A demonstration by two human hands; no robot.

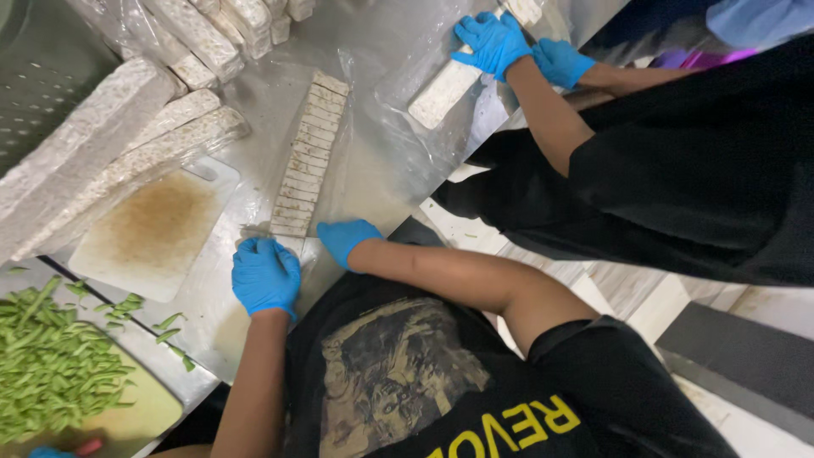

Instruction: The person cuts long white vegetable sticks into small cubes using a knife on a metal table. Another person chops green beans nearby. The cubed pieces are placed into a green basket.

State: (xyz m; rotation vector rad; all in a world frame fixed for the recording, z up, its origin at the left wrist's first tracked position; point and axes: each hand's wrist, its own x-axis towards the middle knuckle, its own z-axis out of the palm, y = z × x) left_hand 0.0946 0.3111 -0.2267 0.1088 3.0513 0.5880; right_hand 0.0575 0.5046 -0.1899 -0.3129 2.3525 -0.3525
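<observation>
A long pale tempeh block (305, 157), cut into several thin slices, lies on clear plastic on the steel table (373, 170). My left hand (265, 276), in a blue glove, is closed at the block's near end, where a thin knife blade (254, 229) shows just above its fingers. My right hand (346, 237), also gloved in blue, rests on the table edge just right of that end, fingers curled down; whether it grips anything is hidden.
A co-worker's blue-gloved hands (496, 42) hold a wrapped tempeh block (441, 93) at the upper right. Wrapped blocks (110, 144) are stacked at left and top. A stained white cutting board (153, 229) lies beside them. Chopped green beans (47, 365) are heaped at lower left.
</observation>
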